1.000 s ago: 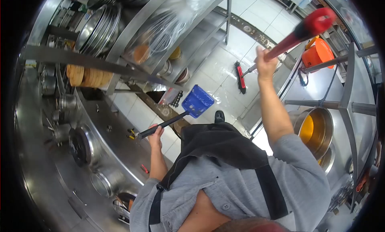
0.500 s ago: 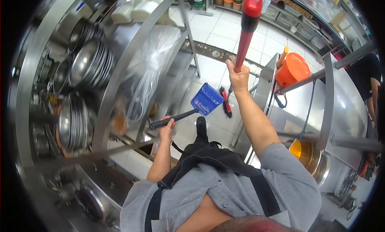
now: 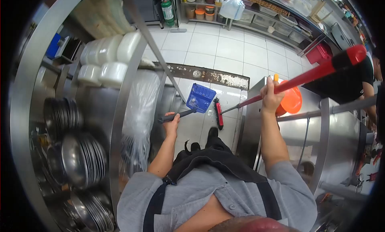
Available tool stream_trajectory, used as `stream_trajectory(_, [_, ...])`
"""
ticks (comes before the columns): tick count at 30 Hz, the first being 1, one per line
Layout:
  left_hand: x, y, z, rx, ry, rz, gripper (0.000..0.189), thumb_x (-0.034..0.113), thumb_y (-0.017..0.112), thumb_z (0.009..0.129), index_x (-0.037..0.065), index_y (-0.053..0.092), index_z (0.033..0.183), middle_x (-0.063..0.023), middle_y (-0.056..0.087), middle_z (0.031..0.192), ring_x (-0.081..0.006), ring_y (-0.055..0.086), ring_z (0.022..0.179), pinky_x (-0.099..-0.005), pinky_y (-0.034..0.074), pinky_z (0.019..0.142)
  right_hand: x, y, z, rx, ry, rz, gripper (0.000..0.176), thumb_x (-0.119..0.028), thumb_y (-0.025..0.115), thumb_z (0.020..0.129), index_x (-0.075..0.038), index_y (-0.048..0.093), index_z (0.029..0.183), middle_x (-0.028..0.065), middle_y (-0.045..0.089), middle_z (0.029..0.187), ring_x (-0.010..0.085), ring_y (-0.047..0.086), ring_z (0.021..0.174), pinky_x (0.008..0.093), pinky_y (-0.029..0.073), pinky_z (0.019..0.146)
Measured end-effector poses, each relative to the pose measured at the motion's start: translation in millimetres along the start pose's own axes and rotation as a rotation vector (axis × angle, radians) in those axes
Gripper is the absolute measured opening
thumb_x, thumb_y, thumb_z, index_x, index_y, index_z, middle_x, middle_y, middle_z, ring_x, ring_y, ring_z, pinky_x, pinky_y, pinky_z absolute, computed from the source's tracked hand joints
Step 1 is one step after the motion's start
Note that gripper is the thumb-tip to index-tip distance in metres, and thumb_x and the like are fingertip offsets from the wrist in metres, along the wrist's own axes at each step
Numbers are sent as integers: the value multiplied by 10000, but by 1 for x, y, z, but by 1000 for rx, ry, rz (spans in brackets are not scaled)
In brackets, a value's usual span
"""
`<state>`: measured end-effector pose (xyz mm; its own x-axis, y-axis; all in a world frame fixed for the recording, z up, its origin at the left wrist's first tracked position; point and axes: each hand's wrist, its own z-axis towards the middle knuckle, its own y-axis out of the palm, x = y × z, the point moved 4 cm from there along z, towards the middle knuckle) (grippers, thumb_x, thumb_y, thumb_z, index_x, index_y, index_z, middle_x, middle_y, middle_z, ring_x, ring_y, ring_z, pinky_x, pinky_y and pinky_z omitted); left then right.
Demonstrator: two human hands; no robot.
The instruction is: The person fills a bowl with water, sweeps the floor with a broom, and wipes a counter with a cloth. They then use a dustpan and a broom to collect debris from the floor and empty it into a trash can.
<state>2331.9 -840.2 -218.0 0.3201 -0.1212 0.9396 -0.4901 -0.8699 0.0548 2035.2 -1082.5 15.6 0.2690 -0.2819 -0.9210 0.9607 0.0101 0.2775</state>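
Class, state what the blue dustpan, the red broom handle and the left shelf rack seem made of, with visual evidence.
The dustpan looks like moulded plastic: uniform blue, soft sheen. The broom handle has a glossy red coat; its core, metal or plastic, cannot be told. The shelf rack is likely stainless steel: brushed silver with bright reflections.

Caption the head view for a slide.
Left hand holds a blue dustpan, right hand a red-handled broom, above a white tiled floor.
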Motion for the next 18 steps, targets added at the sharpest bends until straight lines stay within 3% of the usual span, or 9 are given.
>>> stream_trajectory(3, [5,39,39,-6,-29,-13,258,17,681,736,60,521,935,-59,551,815,-139,570,652,-251,502,596,15,4,45,-7,-58,22,372,-61,611,834,-108,362,562,-24,375,459,69,364,364,224,307,353])
stream_trajectory(5, [5,57,57,32,-55,-20,256,18,681,739,65,524,935,-61,550,833,-145,575,673,-251,509,600,29,10,76,16,20,94,375,-58,609,834,-107,356,561,-22,371,457,72,364,360,225,306,348])
stream_trajectory(7, [29,90,92,67,-19,-68,253,19,681,742,70,527,936,-62,549,851,-150,580,694,-251,517,605,50,18,117,6,-60,40,388,-56,613,832,-111,352,550,-22,369,456,72,368,359,221,292,339])
stream_trajectory(10, [47,114,98,121,-57,-56,252,38,688,746,75,530,938,-55,551,861,-153,579,703,-258,524,609,65,50,174,-50,-29,77,390,-58,614,831,-111,356,543,-21,379,457,72,370,360,219,291,345])
stream_trajectory(13, [66,136,121,156,-45,-85,242,59,692,753,73,531,933,-39,563,812,-140,567,670,-246,489,567,81,87,220,-103,46,84,385,-61,608,834,-108,367,538,-17,395,458,72,381,373,217,299,360])
stream_trajectory(16, [57,149,143,164,36,-1,231,106,704,749,77,555,924,-14,563,675,-91,523,601,-245,394,509,102,120,257,-197,-23,43,355,-90,596,855,-102,395,562,-8,414,462,72,374,379,228,307,379])
stream_trajectory(18, [56,159,156,217,12,-5,224,88,703,748,68,557,916,-19,562,724,-102,535,630,-246,432,544,125,138,281,-296,-89,-32,341,-125,590,873,-87,421,580,16,447,479,87,403,391,241,339,398])
